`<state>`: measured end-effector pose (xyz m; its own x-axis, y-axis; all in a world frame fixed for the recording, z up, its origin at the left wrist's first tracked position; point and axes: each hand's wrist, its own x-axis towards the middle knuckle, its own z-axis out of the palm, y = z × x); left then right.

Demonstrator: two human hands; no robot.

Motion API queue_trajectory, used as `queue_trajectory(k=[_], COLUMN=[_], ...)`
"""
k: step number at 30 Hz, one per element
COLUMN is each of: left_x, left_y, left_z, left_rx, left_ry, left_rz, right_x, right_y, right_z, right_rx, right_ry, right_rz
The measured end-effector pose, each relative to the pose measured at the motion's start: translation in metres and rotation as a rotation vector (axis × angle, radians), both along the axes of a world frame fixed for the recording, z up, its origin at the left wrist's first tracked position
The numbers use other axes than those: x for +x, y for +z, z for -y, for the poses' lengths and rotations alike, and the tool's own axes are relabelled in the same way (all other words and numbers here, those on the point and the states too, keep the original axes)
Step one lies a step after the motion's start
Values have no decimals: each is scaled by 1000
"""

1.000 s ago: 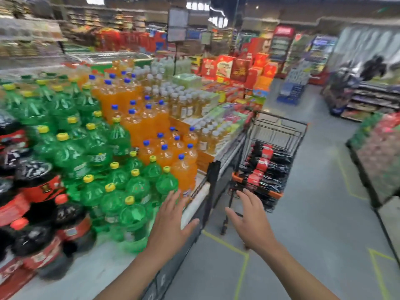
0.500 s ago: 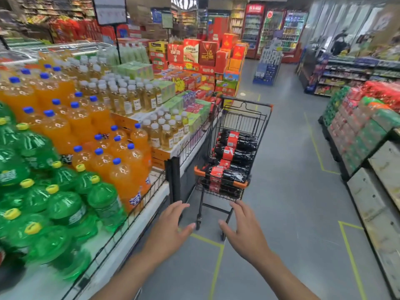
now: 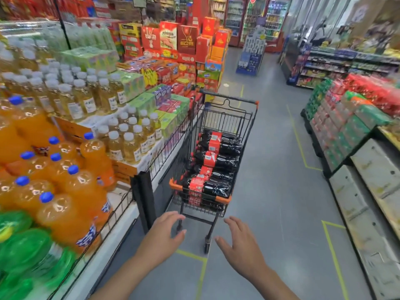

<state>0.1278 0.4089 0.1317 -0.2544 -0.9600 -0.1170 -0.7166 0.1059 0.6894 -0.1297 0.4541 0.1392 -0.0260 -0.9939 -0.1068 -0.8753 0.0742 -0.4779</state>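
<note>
At twelve o'clock from your hands, on the grey aisle floor, stands the shopping cart (image 3: pixel 247 135), with its orange-tipped handle (image 3: pixel 225 200) turned toward you. Your left hand (image 3: pixel 164 237) and right hand (image 3: pixel 240 245) hover just short of that handle and touch nothing. The fingers (image 3: pixel 171 215) are spread and a little bent, gripping nothing. You hold the hands about as far apart as the handle is wide, so I judge that you prepare to take it with both.

Inside the cart, dark cola bottles (image 3: pixel 218 158) lie on their sides in a row, probably so that they do not fall over when the cart rolls. Their labels are red with white marks, but the writing is too blurred to read.

At nine o'clock, the cart sits close beside the wire-fenced display shelf (image 3: pixel 164 152), likely to keep the way to the bottles short. Orange soda bottles (image 3: pixel 71 191) with blue caps carry blue-and-white labels that I cannot read. At eleven o'clock, red gift boxes (image 3: pixel 168 37) show printed characters, also not legible.
</note>
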Motion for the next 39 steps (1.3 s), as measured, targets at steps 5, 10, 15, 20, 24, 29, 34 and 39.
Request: queue_trajectory(k=[5,10,15,20,24,29,34,39], left_x=[-15,-34,-62,-107,-144,-178,-195,-200], left_y=[-8,-16,-25,-34,-31,-33,-44,-65], left_z=[89,159,224,291,342,404,475,550], left_rx=[36,71,121,180,257,320,391,474], left_ry=[-33,-26,-28,12,113,231,355,436], left_rz=[-9,-5,-10,-42,-89,-174,-234,-310], right_x=[-13,-32,-64,-108,-141,-169,-179,-183], right_y=[-4,-10,-10,-22,-30,-35,-42,-52], right_z=[77,143,218,301,366,440,505,558], right_rx=[39,47,76,88,133,156,163,193], right_ry=[-17,-28,-43,18,102,176,212,202], right_rz=[-36,-19,-23,-29,-38,-63,-84,-119])
